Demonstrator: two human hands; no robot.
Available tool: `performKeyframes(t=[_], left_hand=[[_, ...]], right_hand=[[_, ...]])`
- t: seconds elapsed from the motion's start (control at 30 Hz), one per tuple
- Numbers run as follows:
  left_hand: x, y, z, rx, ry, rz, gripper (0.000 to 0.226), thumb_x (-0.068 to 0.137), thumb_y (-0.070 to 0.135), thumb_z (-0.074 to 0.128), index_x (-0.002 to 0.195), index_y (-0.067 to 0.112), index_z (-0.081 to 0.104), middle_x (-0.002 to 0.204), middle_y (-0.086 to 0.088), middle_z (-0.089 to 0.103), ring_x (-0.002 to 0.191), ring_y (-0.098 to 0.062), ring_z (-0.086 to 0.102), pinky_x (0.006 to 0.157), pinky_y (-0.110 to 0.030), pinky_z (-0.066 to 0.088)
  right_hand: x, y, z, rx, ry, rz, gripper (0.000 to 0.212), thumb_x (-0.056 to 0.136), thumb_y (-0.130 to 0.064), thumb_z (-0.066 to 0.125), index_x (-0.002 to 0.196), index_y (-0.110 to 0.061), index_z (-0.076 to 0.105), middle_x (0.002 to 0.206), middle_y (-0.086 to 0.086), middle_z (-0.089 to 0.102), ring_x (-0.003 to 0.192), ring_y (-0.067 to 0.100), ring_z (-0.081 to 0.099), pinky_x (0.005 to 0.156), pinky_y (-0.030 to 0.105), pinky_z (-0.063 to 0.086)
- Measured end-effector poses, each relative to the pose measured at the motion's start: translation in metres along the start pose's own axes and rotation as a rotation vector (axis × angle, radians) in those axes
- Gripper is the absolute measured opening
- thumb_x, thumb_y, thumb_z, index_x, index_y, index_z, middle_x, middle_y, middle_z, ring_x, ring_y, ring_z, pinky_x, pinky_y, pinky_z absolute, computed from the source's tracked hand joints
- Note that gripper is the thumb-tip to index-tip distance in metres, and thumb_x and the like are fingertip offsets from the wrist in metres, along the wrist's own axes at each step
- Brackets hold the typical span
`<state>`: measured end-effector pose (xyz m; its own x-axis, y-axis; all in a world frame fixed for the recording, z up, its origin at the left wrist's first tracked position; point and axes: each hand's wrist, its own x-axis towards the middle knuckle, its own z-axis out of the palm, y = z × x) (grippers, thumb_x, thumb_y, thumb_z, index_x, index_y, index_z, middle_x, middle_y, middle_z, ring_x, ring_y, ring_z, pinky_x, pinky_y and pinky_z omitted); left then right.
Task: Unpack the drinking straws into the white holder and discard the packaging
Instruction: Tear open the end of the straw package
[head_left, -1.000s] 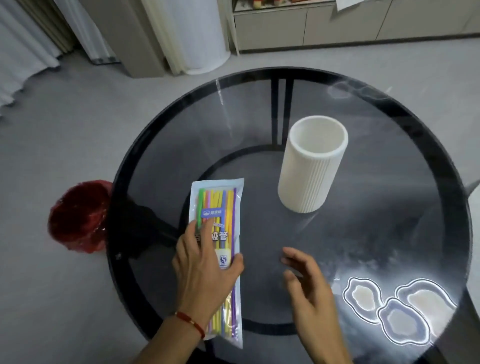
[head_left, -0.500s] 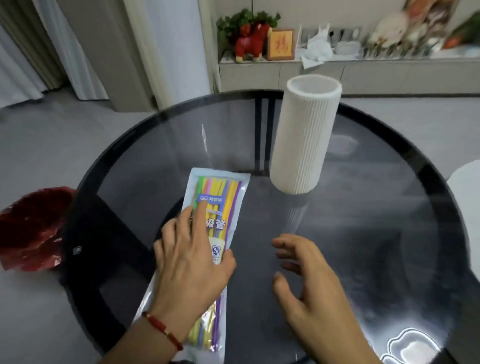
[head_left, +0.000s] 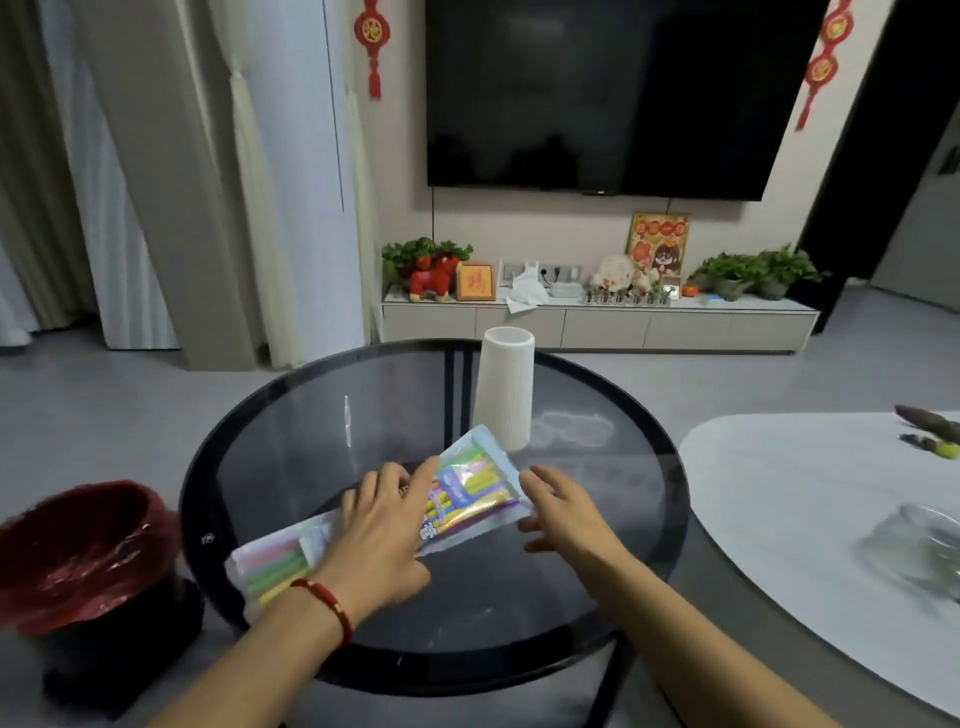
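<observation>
Left hand (head_left: 382, 530), red cord at the wrist, lies flat with straight, slightly spread fingers on the sealed packet of coloured drinking straws (head_left: 395, 517), which lies diagonally across the middle of the round glass table (head_left: 519, 613). Right hand (head_left: 563, 512), fingers relaxed and spread, touches the packet's right edge. White ribbed holder (head_left: 505, 395) stands upright toward the far edge. Red-lined waste bin (head_left: 85, 553) stands on the floor left of the table.
</observation>
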<state>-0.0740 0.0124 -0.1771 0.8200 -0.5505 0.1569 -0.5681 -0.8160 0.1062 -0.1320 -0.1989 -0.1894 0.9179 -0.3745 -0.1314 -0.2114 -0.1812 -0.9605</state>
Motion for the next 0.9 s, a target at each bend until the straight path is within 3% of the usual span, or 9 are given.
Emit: performKeyframes(t=[0.1,0.17,0.23,0.3,0.4,0.5,0.6,0.73,0.9], left_hand=[[0.008,-0.005,-0.006,0.136,0.064,0.156,0.118,0.067,0.014,0.068,0.154,0.031,-0.009,0.133,-0.001,0.029,0.125,-0.024,0.035,0.111,-0.042,0.03],[0.019,-0.006,-0.005,0.172,0.079,0.16,0.117,0.071,0.006,0.067,0.154,0.034,-0.011,0.148,-0.006,0.02,0.142,-0.028,0.022,0.121,-0.055,0.013],[0.025,-0.005,0.005,0.098,0.026,0.146,0.109,0.077,0.013,0.064,0.154,0.035,-0.01,0.16,-0.006,0.005,0.151,-0.028,0.002,0.122,-0.059,0.002],[0.033,0.001,0.021,-0.07,0.032,0.185,0.095,0.08,0.034,0.058,0.156,0.036,0.0,0.164,0.002,0.005,0.153,-0.022,-0.003,0.122,-0.056,0.005],[0.04,0.014,0.04,-0.202,0.137,0.258,0.08,0.081,0.062,0.05,0.152,0.031,0.028,0.16,0.011,0.023,0.151,-0.01,0.012,0.121,-0.053,0.009],[0.048,0.021,0.046,-0.329,0.277,0.219,0.056,0.081,0.055,0.055,0.128,0.026,0.054,0.137,0.009,0.052,0.132,-0.011,0.043,0.114,-0.045,0.028],[0.052,0.02,0.045,-0.436,0.311,0.129,0.039,0.076,0.045,0.061,0.108,0.024,0.053,0.11,0.01,0.058,0.105,-0.014,0.053,0.096,-0.036,0.042],[0.05,0.016,0.044,-0.502,0.325,0.095,0.03,0.074,0.04,0.063,0.096,0.025,0.05,0.105,0.01,0.058,0.099,-0.014,0.052,0.089,-0.037,0.043],[0.047,0.018,0.039,-0.566,0.378,0.064,0.018,0.075,0.03,0.064,0.081,0.018,0.053,0.106,0.008,0.061,0.105,-0.013,0.053,0.092,-0.037,0.042]], right_hand=[[0.001,-0.004,-0.009,0.048,-0.122,-0.047,0.03,0.103,-0.036,0.061,0.124,-0.014,0.067,0.104,0.004,0.08,0.084,0.022,0.078,0.062,0.035,0.064],[0.008,0.003,-0.007,0.12,-0.128,-0.076,0.024,0.1,-0.031,0.067,0.117,-0.014,0.07,0.103,0.006,0.081,0.086,0.024,0.079,0.061,0.034,0.063],[0.014,0.011,0.0,0.194,-0.113,-0.063,0.027,0.098,-0.027,0.071,0.119,-0.009,0.068,0.107,0.012,0.08,0.09,0.028,0.079,0.066,0.04,0.065],[0.025,0.018,0.009,0.2,-0.137,-0.056,0.027,0.098,-0.023,0.071,0.118,-0.007,0.068,0.109,0.015,0.079,0.093,0.031,0.079,0.073,0.047,0.066],[0.036,0.024,0.017,0.217,-0.214,-0.065,0.02,0.1,-0.02,0.067,0.109,-0.004,0.072,0.101,0.017,0.08,0.085,0.028,0.078,0.071,0.042,0.064],[0.04,0.026,0.02,0.266,-0.329,-0.06,0.032,0.107,-0.026,0.054,0.092,-0.01,0.078,0.081,0.009,0.078,0.076,0.019,0.073,0.077,0.039,0.063],[0.041,0.03,0.028,0.371,-0.367,-0.034,0.044,0.109,-0.024,0.05,0.077,-0.022,0.081,0.064,-0.009,0.072,0.068,0.009,0.071,0.078,0.035,0.059],[0.045,0.035,0.037,0.536,-0.376,0.021,0.034,0.107,-0.026,0.054,0.093,-0.016,0.083,0.073,-0.006,0.077,0.08,0.014,0.076,0.083,0.036,0.06],[0.048,0.038,0.045,0.706,-0.455,0.066,0.036,0.104,-0.034,0.057,0.115,-0.003,0.075,0.075,-0.003,0.077,0.072,0.01,0.074,0.081,0.034,0.063]])
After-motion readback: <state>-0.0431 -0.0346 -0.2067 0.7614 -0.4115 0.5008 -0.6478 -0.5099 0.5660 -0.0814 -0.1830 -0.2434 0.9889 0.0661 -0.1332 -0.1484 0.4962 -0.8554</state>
